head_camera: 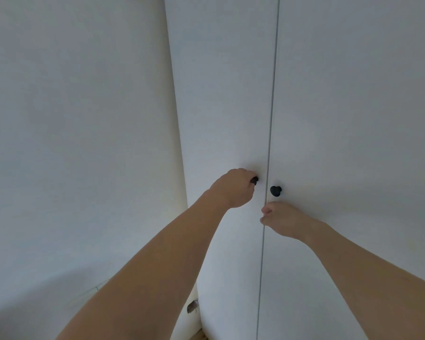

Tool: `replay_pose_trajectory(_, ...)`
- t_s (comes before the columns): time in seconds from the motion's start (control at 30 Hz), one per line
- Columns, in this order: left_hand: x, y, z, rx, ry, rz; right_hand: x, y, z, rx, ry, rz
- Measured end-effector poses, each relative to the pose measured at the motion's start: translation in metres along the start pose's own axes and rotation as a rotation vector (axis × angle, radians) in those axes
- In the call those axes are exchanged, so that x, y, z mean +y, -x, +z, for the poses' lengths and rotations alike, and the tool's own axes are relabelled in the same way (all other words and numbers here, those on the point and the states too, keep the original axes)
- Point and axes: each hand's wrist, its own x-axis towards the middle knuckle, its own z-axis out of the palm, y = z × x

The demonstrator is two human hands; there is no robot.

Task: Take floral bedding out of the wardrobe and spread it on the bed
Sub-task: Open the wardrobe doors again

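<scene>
A white wardrobe fills the view, its left door (221,106) and right door (353,106) shut with a thin seam between them. My left hand (233,187) is closed around the left black knob (255,180), which is mostly hidden by the fingers. The right black knob (275,191) is free. My right hand (284,220) hovers just below it, fingers loosely curled, holding nothing. The floral bedding and the bed are out of sight.
A plain white wall (71,143) stands to the left of the wardrobe. Low down in the corner there is a small damaged patch (192,307), and a strip of wooden floor (200,336) shows beneath it.
</scene>
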Motion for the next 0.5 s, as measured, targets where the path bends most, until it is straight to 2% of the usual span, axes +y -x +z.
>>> replay_pose_trajectory(0.13, -0.007, -0.005, 0.005, 0.036, 0.035, -0.050, -0.001, 0.001, 0.001, 0.009, 0.013, 0.001)
replay_pose_trajectory(0.33, -0.003, 0.004, -0.003, -0.020, 0.023, -0.146, 0.004, 0.007, 0.009, 0.107, 0.069, 0.018)
replay_pose_trajectory(0.5, -0.016, 0.030, -0.006, 0.048, 0.058, -0.141, -0.006, 0.021, 0.013, 0.184, 0.113, -0.043)
